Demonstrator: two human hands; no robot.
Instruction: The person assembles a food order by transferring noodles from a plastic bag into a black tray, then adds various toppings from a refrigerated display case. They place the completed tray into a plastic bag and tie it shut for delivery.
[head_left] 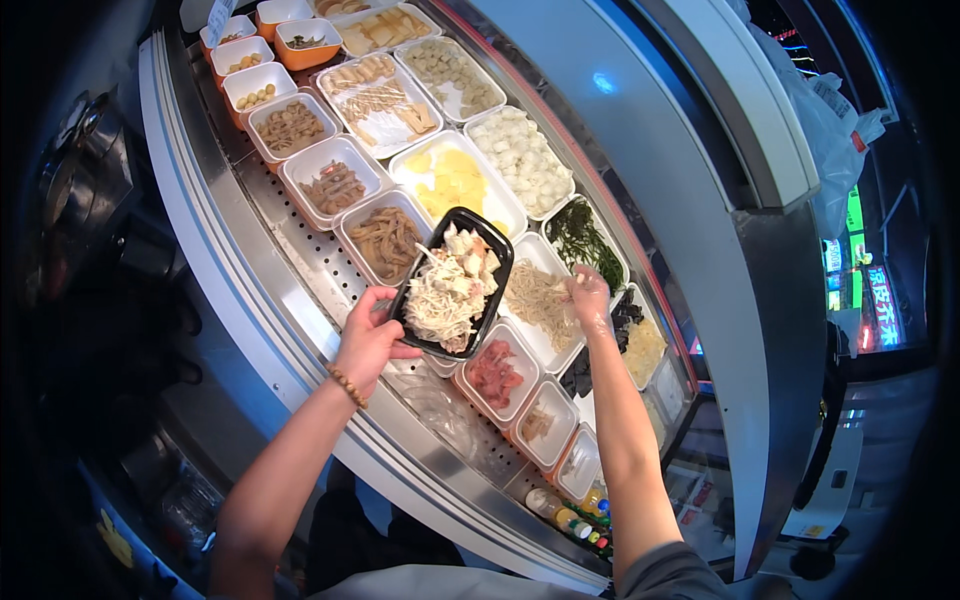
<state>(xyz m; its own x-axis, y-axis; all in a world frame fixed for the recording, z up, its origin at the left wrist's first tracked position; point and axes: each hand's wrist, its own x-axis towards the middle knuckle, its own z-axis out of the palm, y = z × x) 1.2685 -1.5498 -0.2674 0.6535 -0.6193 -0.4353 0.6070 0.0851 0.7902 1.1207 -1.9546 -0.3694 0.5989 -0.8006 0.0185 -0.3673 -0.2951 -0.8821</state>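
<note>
Pinching a black plastic container (pixel 480 224) by its edge, the left hand (pixel 370 335) is holding it, seemingly near full, above food trays (pixel 503 206), while the right hand (pixel 590 300) is curling at plentiful remaining pale strands (pixel 538 303), grasping any or none I can't tell.

Black tray (pixel 505 262): rectangular, with rounded corners, uncovered, gripped at its near left edge by the left hand (pixel 372 335) and raised above the display, its long axis running from lower left to upper right. Contents: a loose mass of thin, pale strands (pixel 437 312) toward the near end; off-white chunks (pixel 474 262) with reddish-brown traces toward the far end. White tray (pixel 533 250): oblong, uncovered, situated just right of the black tray; a tangled heap of beige shreds (pixel 538 303) occupies its middle, beneath the right hand (pixel 588 296).
</note>
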